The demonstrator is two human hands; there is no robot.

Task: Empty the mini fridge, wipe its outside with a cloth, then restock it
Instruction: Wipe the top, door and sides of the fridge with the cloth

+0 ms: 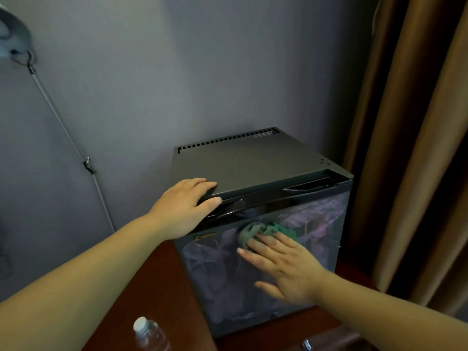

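Presently, item by item. Right grip (283, 267): fingers spread and straight, palm flat, fingertips pressing a crumpled green cloth (255, 230) against the glass door of the mini fridge (253, 163). The cloth bunches just beyond the fingertips, high on the door. Left grip (182, 209): up and left of the right one, fingers laid loosely over the fridge's top front corner, thumb on the door's upper trim, holding nothing. Fridge: door closed, standing on a dark wooden bench (157, 287). Below the left forearm: capped clear bottle (149, 335), upright on the bench. Far right of both grips: brown curtain (417, 148).
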